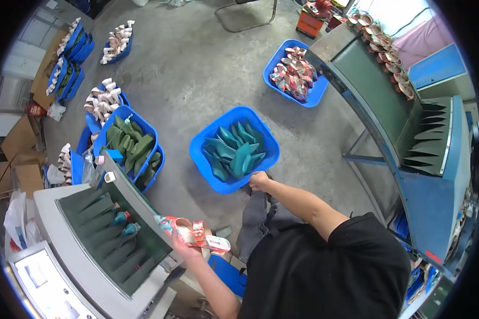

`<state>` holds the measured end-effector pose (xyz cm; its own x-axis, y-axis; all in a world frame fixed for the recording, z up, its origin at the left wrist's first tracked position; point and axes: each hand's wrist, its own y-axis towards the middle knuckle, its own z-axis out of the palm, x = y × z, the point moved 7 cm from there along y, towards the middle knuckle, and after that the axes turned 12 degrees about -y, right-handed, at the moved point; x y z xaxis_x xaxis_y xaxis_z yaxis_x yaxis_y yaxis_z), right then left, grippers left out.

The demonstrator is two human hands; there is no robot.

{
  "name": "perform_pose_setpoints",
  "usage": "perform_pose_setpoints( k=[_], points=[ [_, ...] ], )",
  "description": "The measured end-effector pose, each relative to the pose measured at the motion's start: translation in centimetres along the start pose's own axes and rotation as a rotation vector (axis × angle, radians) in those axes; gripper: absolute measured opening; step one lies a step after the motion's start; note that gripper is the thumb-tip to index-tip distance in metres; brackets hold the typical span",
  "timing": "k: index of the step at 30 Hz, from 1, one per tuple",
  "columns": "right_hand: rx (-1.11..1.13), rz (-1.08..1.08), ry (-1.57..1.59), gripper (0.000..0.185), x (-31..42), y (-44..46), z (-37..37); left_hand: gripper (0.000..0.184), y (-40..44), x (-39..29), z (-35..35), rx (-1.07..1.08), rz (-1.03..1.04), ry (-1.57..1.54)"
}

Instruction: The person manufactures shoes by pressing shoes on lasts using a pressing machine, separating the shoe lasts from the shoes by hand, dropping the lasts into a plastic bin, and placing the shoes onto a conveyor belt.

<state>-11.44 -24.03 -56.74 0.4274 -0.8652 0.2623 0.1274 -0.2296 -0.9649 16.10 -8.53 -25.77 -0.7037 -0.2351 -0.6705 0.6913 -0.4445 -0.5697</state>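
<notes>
In my left hand (186, 250) is a red-and-teal patterned shoe (198, 232) with a pale insole and lettering at one end. The fingers close on its side, over the front edge of the grey machine (154, 266). My right hand (259, 181) is closed beside the near right corner of a blue bin (196, 152); whether anything is in those fingers is hidden. Several teal shoe lasts (240, 158) lie piled in that bin. Inside the machine's dark opening, two blue-and-red toe shapes (121, 217) show between dark curtain strips (109, 247).
A second blue bin (316, 95) holds patterned shoes. On the left, blue bins hold green lasts (138, 146) and white-and-pink pieces (102, 101). A curved conveyor (375, 74) with shoes along its far side stands at the right. A chair frame (245, 26) is at the back.
</notes>
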Motion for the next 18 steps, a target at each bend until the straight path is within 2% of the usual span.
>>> perform_pose_setpoints(
  k=[1, 2, 4, 6, 7, 8, 9, 10, 11, 12, 14, 16, 17, 18],
  points=[
    [0.017, -0.082, 0.067, 0.026, -0.4, -0.8, -0.2, 0.052, 0.5, 0.0, 0.1, 0.007, -0.011, 0.000],
    [0.006, -0.094, 0.072, 0.026, 0.0, -2.6, -0.5, 0.051, 0.7, 0.5, 1.5, -0.008, -0.051, -0.004],
    [0.072, -0.254, -0.252, 0.026, 2.0, -6.1, 0.4, 0.051, 2.8, 1.6, 2.6, 0.035, -0.118, -0.033],
    [0.168, -0.416, -0.262, 0.031, 2.8, -9.8, 1.2, 0.039, 4.0, 3.1, 4.2, 0.010, -0.122, -0.017],
    [0.218, -0.401, -0.326, 0.036, 4.3, -14.3, 1.2, 0.034, 3.9, 4.3, 5.8, 0.072, -0.231, -0.009],
    [0.307, -0.521, -0.353, 0.035, 4.8, -16.0, 1.7, 0.031, 3.9, 5.3, 7.9, 0.143, -0.318, -0.005],
    [0.416, -0.841, -0.521, 0.041, 5.7, -16.5, 2.1, 0.033, 6.3, 8.0, 7.2, 0.190, -0.327, -0.085],
    [0.440, -0.765, -0.500, 0.048, 7.7, -20.5, 2.3, 0.034, 5.8, 8.8, 9.6, 0.231, -0.371, -0.173],
    [0.423, -1.049, -0.548, 0.052, 10.2, -24.0, 2.0, 0.035, 6.5, 10.7, 10.9, 0.420, -0.395, -0.275],
    [0.481, -0.665, -0.331, 0.051, 8.9, -23.2, 1.6, 0.031, 4.4, 11.0, 15.0, 0.400, -0.376, -0.332],
    [0.450, -0.702, -0.217, 0.049, 11.4, -28.2, -0.5, 0.031, 1.5, 13.1, 19.1, 0.287, -0.508, -0.247],
    [0.379, -0.746, -0.022, 0.046, 11.7, -28.0, -4.0, 0.030, -0.6, 15.2, 23.6, 0.376, -0.560, -0.139],
    [0.262, -0.760, 0.047, 0.040, 12.7, -30.4, -6.3, 0.030, -0.3, 17.5, 24.1, 0.463, -0.684, -0.231],
    [0.287, -0.684, 0.128, 0.040, 13.4, -33.0, -9.5, 0.030, 0.1, 19.8, 24.8, 0.544, -0.814, -0.308]
  ],
)
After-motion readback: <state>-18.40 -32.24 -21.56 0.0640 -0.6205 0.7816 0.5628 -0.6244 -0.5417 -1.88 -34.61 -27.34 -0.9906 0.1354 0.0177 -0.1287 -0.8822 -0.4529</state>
